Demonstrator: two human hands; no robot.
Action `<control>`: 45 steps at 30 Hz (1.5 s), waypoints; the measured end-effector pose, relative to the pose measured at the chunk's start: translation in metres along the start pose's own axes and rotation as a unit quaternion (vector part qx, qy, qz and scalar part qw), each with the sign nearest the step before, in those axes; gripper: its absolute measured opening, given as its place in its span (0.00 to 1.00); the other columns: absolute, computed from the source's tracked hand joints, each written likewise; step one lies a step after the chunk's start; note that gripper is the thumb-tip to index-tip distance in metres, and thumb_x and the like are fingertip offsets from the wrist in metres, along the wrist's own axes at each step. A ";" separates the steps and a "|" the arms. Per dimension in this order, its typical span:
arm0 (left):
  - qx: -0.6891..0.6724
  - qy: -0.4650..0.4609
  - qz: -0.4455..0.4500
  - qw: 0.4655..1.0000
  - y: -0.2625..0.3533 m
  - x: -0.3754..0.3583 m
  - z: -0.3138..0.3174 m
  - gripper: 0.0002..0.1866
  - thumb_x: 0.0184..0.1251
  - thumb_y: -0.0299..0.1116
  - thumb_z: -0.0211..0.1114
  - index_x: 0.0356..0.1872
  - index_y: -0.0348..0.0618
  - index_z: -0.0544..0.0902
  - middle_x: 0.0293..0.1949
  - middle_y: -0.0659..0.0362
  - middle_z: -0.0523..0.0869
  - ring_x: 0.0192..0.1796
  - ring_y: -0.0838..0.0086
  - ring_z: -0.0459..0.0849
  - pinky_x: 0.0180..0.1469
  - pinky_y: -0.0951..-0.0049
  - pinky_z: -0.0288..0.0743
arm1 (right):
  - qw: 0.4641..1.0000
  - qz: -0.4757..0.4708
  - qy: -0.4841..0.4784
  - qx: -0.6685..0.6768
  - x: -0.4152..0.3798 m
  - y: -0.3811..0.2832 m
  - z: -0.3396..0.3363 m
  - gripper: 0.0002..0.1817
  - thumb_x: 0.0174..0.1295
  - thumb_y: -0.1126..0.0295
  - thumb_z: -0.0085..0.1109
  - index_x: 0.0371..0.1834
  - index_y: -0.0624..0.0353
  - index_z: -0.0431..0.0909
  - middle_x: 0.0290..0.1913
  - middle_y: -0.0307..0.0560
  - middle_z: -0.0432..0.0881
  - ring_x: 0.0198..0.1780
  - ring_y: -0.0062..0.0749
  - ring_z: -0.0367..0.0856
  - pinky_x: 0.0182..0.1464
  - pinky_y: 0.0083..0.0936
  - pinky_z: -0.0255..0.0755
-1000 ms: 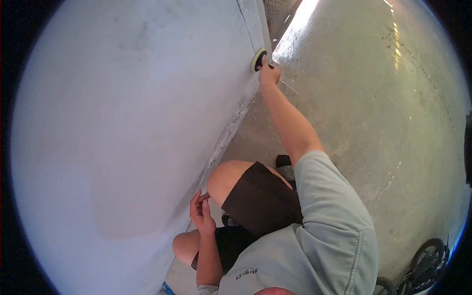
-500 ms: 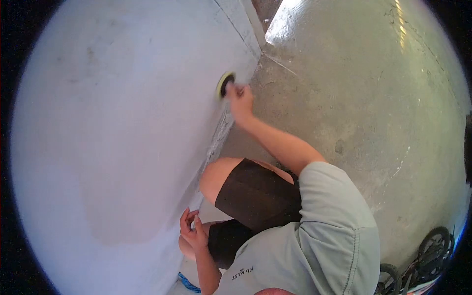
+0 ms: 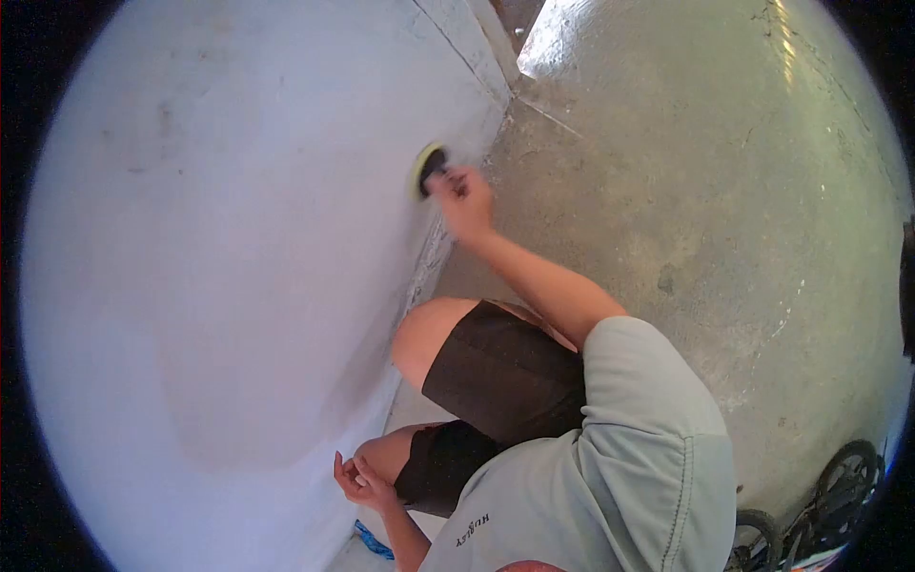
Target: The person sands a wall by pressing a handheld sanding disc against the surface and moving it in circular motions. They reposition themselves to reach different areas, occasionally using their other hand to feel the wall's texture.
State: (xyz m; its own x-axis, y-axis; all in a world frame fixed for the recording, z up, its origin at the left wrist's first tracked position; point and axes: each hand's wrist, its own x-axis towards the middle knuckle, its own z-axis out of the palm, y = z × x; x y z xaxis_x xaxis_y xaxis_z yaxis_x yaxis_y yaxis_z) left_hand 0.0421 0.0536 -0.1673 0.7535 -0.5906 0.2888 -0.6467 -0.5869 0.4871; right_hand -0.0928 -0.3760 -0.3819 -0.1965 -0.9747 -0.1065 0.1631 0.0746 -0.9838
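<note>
My right hand (image 3: 463, 202) is closed on a round pad (image 3: 431, 172) with a black back and a yellow-green edge. The pad stands on edge with its face against the white wall (image 3: 257, 286), low down near the corner; motion blurs it and my fingertips. Down by my bent knee, my left hand (image 3: 367, 486) hangs close to the wall. Its fingers are loosely bent and apart, and nothing shows in them.
A concrete floor (image 3: 658, 219) meets the wall along a rough, chipped base edge (image 3: 429, 262). Something blue (image 3: 374, 541) lies near my left forearm. Wheeled items with black tyres (image 3: 843, 481) stand at the lower right. A bright patch of floor lies beyond the corner.
My right hand and the pad have shifted slightly left along the wall. My left hand has dropped lower, away from the knee, with its fingers spreading a little.
</note>
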 end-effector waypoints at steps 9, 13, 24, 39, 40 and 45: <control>-0.053 -0.014 0.021 0.998 0.015 0.006 0.015 0.23 0.74 0.42 0.58 0.58 0.32 0.76 0.32 0.53 0.84 0.34 0.69 0.80 0.41 0.69 0.75 | 0.971 -0.216 -0.101 0.032 -0.001 -0.084 0.004 0.14 0.58 0.65 0.74 0.36 0.62 0.79 0.33 0.40 0.84 0.29 0.18 0.77 0.34 0.20 0.72; -0.056 -0.036 0.031 0.997 0.031 0.009 0.019 0.22 0.73 0.40 0.59 0.58 0.31 0.76 0.31 0.53 0.85 0.34 0.69 0.81 0.40 0.68 0.76 | 0.993 -0.111 -0.038 0.021 0.035 -0.067 -0.001 0.14 0.58 0.67 0.73 0.38 0.61 0.79 0.33 0.39 0.84 0.29 0.17 0.77 0.32 0.18 0.72; -0.007 -0.309 0.139 0.941 0.096 0.050 0.050 0.16 0.64 0.32 0.66 0.50 0.35 0.82 0.34 0.50 0.87 0.37 0.60 0.85 0.45 0.62 0.77 | 0.857 -0.496 -0.130 0.051 -0.018 -0.193 0.026 0.24 0.48 0.65 0.79 0.45 0.58 0.79 0.30 0.44 0.82 0.22 0.30 0.77 0.24 0.23 0.71; -0.086 -0.440 0.176 0.876 0.076 0.059 0.102 0.16 0.68 0.32 0.64 0.54 0.36 0.80 0.37 0.49 0.87 0.41 0.60 0.87 0.48 0.63 0.77 | 0.918 -0.382 -0.020 0.106 -0.068 -0.305 0.065 0.23 0.52 0.65 0.76 0.48 0.61 0.76 0.33 0.45 0.79 0.28 0.30 0.75 0.33 0.27 0.72; -0.070 -0.443 0.185 0.874 0.074 0.058 0.102 0.17 0.67 0.32 0.64 0.54 0.36 0.80 0.38 0.49 0.87 0.42 0.60 0.87 0.48 0.63 0.77 | 0.924 -0.363 -0.010 0.117 -0.065 -0.302 0.067 0.25 0.51 0.63 0.76 0.48 0.61 0.76 0.35 0.45 0.79 0.27 0.31 0.75 0.32 0.28 0.71; -0.076 -0.447 0.209 0.866 0.071 0.057 0.104 0.18 0.67 0.33 0.66 0.54 0.36 0.79 0.37 0.49 0.87 0.41 0.59 0.86 0.48 0.62 0.78 | 0.859 -0.491 -0.136 0.044 -0.095 -0.279 0.059 0.26 0.49 0.64 0.78 0.47 0.62 0.76 0.34 0.44 0.78 0.28 0.31 0.75 0.32 0.28 0.71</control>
State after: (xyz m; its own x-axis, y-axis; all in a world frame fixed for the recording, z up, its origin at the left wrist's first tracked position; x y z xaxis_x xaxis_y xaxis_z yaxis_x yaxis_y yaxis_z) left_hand 0.0269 -0.0794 -0.2025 0.0212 -0.9666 -0.2555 -0.7669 -0.1796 0.6161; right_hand -0.0628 -0.3168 -0.0891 -0.0490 -0.5725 0.8184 0.1227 -0.8166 -0.5639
